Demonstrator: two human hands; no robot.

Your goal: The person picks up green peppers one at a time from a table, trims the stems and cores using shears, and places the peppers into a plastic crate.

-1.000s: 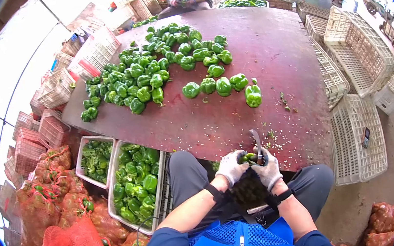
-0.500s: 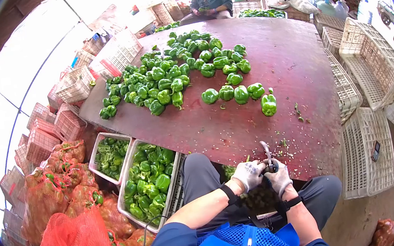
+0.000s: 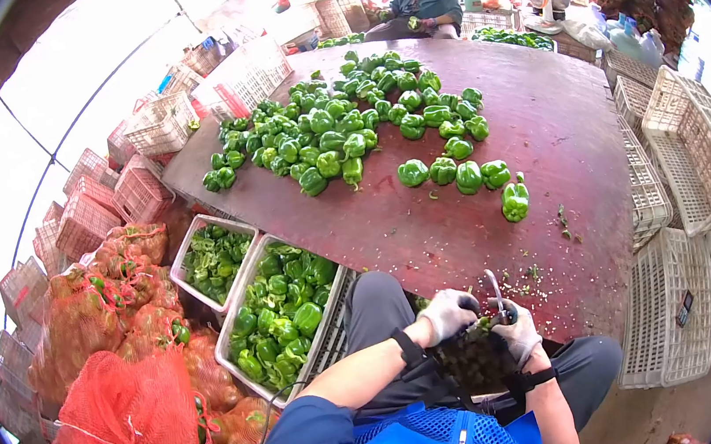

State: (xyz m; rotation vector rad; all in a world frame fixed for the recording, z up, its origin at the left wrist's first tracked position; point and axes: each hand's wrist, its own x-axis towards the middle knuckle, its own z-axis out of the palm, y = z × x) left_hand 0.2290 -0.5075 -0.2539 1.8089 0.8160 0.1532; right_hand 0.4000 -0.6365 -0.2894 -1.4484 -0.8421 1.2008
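Both my hands wear pale gloves above my lap at the table's near edge. My right hand is closed around a curved metal knife, its bent end pointing up. To its left, my left hand has curled fingers; what they hold, if anything, is hidden. A small green piece shows between the hands. Beneath them, between my knees, are dark, blurred scraps. Several green bell peppers stand in a short row on the red table, beyond my hands.
A large pepper pile covers the table's far left. Crates of whole peppers and green pieces stand at my left, beside red mesh sacks. White crates line the right. Another person sits across the table.
My hands have drawn apart; before, they were together at the knife. The view has shifted, so the scene sits further right. The person opposite has raised their hands a little.
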